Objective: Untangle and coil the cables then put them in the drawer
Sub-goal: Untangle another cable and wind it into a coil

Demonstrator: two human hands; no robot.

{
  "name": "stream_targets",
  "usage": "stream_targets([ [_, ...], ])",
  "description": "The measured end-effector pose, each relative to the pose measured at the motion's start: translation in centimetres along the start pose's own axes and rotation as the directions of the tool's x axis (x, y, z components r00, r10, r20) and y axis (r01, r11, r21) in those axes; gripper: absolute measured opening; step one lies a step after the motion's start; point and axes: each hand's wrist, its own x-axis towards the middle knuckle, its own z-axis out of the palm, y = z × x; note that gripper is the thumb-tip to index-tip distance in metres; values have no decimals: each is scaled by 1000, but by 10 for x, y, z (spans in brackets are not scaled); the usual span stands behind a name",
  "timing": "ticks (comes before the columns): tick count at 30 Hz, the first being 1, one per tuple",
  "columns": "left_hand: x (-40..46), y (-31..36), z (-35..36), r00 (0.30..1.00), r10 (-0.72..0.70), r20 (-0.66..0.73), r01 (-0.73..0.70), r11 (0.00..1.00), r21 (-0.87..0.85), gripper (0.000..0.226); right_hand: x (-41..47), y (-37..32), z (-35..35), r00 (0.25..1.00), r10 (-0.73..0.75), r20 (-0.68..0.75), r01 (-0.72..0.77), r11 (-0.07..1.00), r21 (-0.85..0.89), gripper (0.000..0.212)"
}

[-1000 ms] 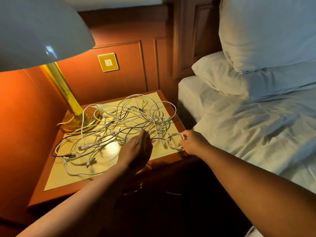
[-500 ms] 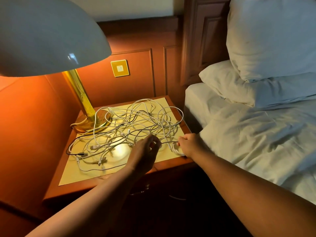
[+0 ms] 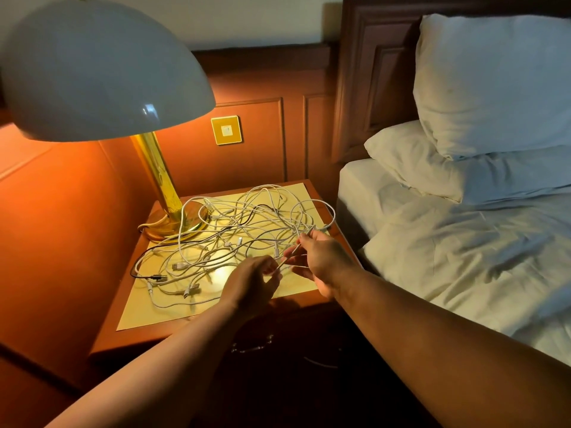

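A tangle of white cables (image 3: 247, 227), with one black cable (image 3: 145, 273) among them, lies spread over the yellow mat on the wooden nightstand (image 3: 123, 332). My left hand (image 3: 250, 282) and my right hand (image 3: 321, 261) are raised a little above the mat's front right part. Both pinch the same white cable strand, which runs taut between them. More strands trail from my right hand back into the pile. The drawer front (image 3: 253, 344) below the tabletop is dark, and its metal handle glints.
A brass lamp (image 3: 167, 196) with a wide white shade stands at the nightstand's back left. A bed (image 3: 463, 257) with white sheets and pillows fills the right side. Wood panelling with a yellow wall plate (image 3: 226, 130) runs behind.
My right hand lifted off the mat's right edge and moved toward the middle. My left hand turned up to meet it, and both now pinch one strand. The camera moved closer.
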Motion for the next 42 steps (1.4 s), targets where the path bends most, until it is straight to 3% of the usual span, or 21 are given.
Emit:
stream_targets([
  [6, -2, -14, -6, 1000, 5, 9, -6, 995, 96, 11, -4, -12, -1, 999, 8, 46, -22, 946, 322, 26],
  [7, -2, -16, -7, 1000, 6, 9, -7, 995, 97, 12, -4, -13, -2, 998, 4, 67, -21, 965, 261, 26],
  [9, -2, -19, -10, 1000, 11, 2, -11, 996, 88, 11, -5, -12, -1, 989, -7, 149, 21, 995, -93, 28],
  [11, -1, -18, -13, 1000, 4, -16, -3, 996, 94, 11, -12, -12, 3, 965, 48, 259, 98, 849, -519, 33],
  [12, -1, -16, -15, 1000, -9, -17, 11, 995, 95, 18, -14, -10, 6, 950, 86, 301, 139, 745, -652, 35],
  [14, -3, -14, -16, 999, -42, 1, 42, 995, 94, 40, -16, -6, 12, 932, 97, 350, 224, 607, -763, 39],
  [17, -5, -20, -14, 996, -87, 10, 86, 991, 107, 30, -14, -3, 14, 942, -55, 332, 317, 476, -820, 24],
  [19, -7, -25, -13, 996, -88, -8, 88, 991, 103, 41, -15, -4, 13, 933, -207, 294, 357, 432, -828, 18],
  [20, -8, -27, -12, 997, -79, -16, 80, 991, 106, 46, -15, -5, 11, 922, -277, 272, 377, 472, -797, 19],
  [22, -9, -28, -12, 997, -64, -31, 67, 991, 117, 37, -13, -6, 8, 909, -357, 214, 401, 613, -681, 23],
  [24, -8, -28, -12, 996, -56, -66, 63, 994, 93, 21, -10, -6, 3, 929, -312, 200, 371, 763, -530, 29],
  [25, -8, -30, -12, 995, -50, -84, 58, 995, 85, 20, -9, -4, 4, 940, -257, 224, 331, 846, -419, 32],
  [27, -6, -30, -13, 995, -54, -80, 58, 997, 55, 25, -10, -3, 6, 940, -195, 279, 210, 977, -27, 34],
  [28, -6, -31, -15, 996, -69, -55, 70, 997, 24, 27, -13, -4, 7, 947, -175, 269, 117, 969, 216, 32],
  [30, -6, -32, -19, 995, -101, 3, 101, 995, -25, 31, -15, -9, 8, 970, -118, 213, -21, 833, 553, 24],
  [33, -8, -33, -21, 998, -68, -6, 68, 998, -3, 32, -14, -13, 7, 980, -84, 178, -41, 797, 603, 28],
  [36, -10, -28, -22, 997, -48, -63, 43, 997, -68, 21, -13, -13, 7, 990, -37, 133, -21, 909, 416, 30],
  [38, -9, -25, -26, 994, -25, -105, 11, 992, -125, 13, -14, -13, 6, 990, -68, 120, 61, 996, 68, 36],
  [40, -9, -23, -29, 998, 30, -47, -36, 990, -135, 12, -17, -15, 5, 973, -186, 135, 220, 923, -315, 47],
  [42, -9, -20, -33, 992, 60, 113, -51, 995, -84, 22, -22, -16, 3, 913, -370, 174, 402, 731, -552, 42],
])
